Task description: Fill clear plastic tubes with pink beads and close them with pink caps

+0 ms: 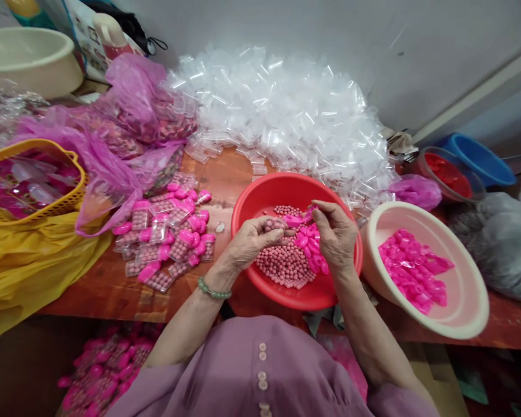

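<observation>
My left hand (254, 238) is closed on a small clear bottle (274, 223) filled with pink beads, tilted over the red basin (243, 214). At the bottle's mouth is a bright pink plastic cap (296, 220). My right hand (336, 234) pinches a bright pink plastic piece (308, 214) right beside it; whether it is joined to the cap I cannot tell. Below my hands, loose pink beads (284, 266) and a heap of pink caps (310, 246) lie in the basin.
Capped bead-filled bottles (173, 231) lie left of the basin. Clear bottles (278, 104) are piled against the wall. A cream basin (469, 289) with pink pieces (410, 266) stands right. At left are a yellow basket (76, 200), a pink bag (108, 179) and yellow plastic (35, 272).
</observation>
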Tool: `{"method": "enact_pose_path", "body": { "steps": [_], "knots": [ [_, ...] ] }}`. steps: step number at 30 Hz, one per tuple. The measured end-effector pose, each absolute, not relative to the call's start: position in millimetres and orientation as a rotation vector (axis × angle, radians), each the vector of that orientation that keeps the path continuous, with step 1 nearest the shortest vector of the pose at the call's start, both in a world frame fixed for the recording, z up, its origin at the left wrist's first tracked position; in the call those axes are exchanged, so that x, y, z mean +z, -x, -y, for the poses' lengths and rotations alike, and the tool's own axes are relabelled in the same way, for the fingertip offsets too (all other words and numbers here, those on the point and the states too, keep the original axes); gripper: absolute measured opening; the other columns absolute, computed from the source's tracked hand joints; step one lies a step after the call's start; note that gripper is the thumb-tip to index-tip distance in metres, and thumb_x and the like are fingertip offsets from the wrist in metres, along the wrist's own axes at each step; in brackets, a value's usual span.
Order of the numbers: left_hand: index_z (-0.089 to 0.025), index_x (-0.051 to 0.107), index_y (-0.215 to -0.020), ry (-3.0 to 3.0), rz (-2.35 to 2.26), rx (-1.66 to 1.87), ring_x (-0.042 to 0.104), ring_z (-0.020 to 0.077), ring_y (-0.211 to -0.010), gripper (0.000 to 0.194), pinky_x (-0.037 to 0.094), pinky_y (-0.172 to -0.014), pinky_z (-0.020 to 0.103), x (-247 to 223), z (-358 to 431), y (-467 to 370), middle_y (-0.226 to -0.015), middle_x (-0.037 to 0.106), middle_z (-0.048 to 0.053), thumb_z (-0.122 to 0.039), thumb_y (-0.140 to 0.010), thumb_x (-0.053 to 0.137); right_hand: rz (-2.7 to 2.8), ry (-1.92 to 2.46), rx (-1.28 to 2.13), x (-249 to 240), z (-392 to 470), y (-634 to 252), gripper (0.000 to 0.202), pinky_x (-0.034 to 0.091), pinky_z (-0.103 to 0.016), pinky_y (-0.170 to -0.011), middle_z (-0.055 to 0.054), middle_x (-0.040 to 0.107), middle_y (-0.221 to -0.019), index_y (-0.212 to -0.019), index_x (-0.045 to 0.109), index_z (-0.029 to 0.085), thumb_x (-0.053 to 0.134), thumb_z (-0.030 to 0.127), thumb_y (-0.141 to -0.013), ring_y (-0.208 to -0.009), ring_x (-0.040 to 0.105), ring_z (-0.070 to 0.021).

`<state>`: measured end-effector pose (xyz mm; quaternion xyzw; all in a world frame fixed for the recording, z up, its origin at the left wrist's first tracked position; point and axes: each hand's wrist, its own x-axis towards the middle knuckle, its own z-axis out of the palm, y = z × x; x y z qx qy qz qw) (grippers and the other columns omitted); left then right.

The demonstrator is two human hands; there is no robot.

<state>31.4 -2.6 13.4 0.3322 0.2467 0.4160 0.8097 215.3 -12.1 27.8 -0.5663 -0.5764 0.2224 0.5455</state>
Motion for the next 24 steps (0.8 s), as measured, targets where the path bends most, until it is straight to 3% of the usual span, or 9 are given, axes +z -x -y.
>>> {"method": "enact_pose_path", "body": {
  "steps": [7, 15, 19, 24],
  "knots": [
    [-0.011, 0.067, -0.084, -0.720, -0.563, 0.915, 0.072, 0.0191, -0.090, 0.035, 0.053, -0.089, 0.031, 8, 0, -36, -0.081, 0.066, 0.001, -0.032, -0.065, 0.087, 1.710, 1.392, 0.495, 27, 14, -209, 0.018, 0.055, -0.040, -0.093, -0.004, 0.077, -0.103, -0.101, 0.075, 0.026, 0.064, 0.027, -0.087, -0.096, 0.071, -0.0209],
    [-0.012, 0.068, -0.085, -0.780, -0.532, 0.859, 0.072, 0.0191, -0.088, 0.032, 0.054, -0.090, 0.033, 11, 0, -34, -0.082, 0.070, 0.004, -0.034, -0.069, 0.084, 1.555, 1.332, 0.978, 18, 10, -220, 0.026, 0.059, -0.036, -0.084, -0.005, 0.078, -0.100, -0.105, 0.075, 0.023, 0.072, 0.035, -0.081, -0.091, 0.072, -0.0190],
    [-0.011, 0.068, -0.090, -0.819, -0.531, 0.811, 0.070, 0.0171, -0.085, 0.034, 0.055, -0.082, 0.029, 10, -1, -31, -0.089, 0.072, 0.008, -0.036, -0.072, 0.082, 1.543, 1.314, 0.838, 34, 6, -229, 0.024, 0.058, -0.037, -0.086, -0.003, 0.076, -0.099, -0.104, 0.076, 0.026, 0.074, 0.032, -0.081, -0.090, 0.071, -0.0183],
    [-0.011, 0.065, -0.089, -0.866, -0.458, 0.688, 0.067, 0.0141, -0.071, 0.036, 0.054, -0.068, 0.026, 8, -1, -29, -0.079, 0.069, 0.006, -0.042, -0.076, 0.078, 1.739, 1.177, 0.775, 56, 5, -216, 0.020, 0.057, -0.037, -0.089, -0.004, 0.076, -0.101, -0.102, 0.076, 0.028, 0.073, 0.023, -0.082, -0.095, 0.070, -0.0192]
  ]
}}
